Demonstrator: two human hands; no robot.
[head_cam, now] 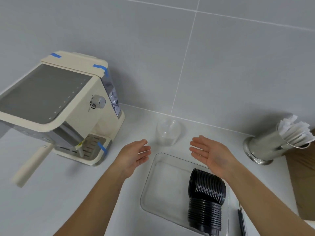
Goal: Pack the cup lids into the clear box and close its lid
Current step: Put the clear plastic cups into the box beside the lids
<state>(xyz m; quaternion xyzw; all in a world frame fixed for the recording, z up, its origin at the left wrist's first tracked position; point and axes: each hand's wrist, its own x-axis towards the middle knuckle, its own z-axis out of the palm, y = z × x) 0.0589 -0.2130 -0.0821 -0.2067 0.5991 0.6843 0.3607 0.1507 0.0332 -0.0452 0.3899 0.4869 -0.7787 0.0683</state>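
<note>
Nearest the camera, a clear box [154, 193] sits open-topped on the white worktop [68, 201], a little right of centre. Inside it, against its right wall, lies a stack of black cup lids [205, 200], on its side and bent in the middle so the far half leans away from the near half. The rest of the box floor is bare. Just right of the box, at the lower edge, a thin dark pen-like object [240, 222] lies beside a clear flat edge; what that edge belongs to cannot be told.

Both forearms reach forward over the worktop. The left hand [134, 155] hovers just left of the box's far corner, palm turned inward, fingers loosely spread and holding nothing. The right hand [210, 153] hovers above the box's far right corner, palm facing the left one, fingers extended and likewise empty. The two are well apart.

Beyond the gap between them stands a stack of clear domed cup lids [167, 132], near the wall. To the right, a shiny metal holder [265, 147] carries white paper-wrapped items [293, 130], with a brown board [303, 176] beside it. To the left stands a cream espresso machine [56, 106] with blue tape strips, its portafilter handle [32, 164] pointing toward the camera. A grey tiled wall [170, 48] rises behind.
</note>
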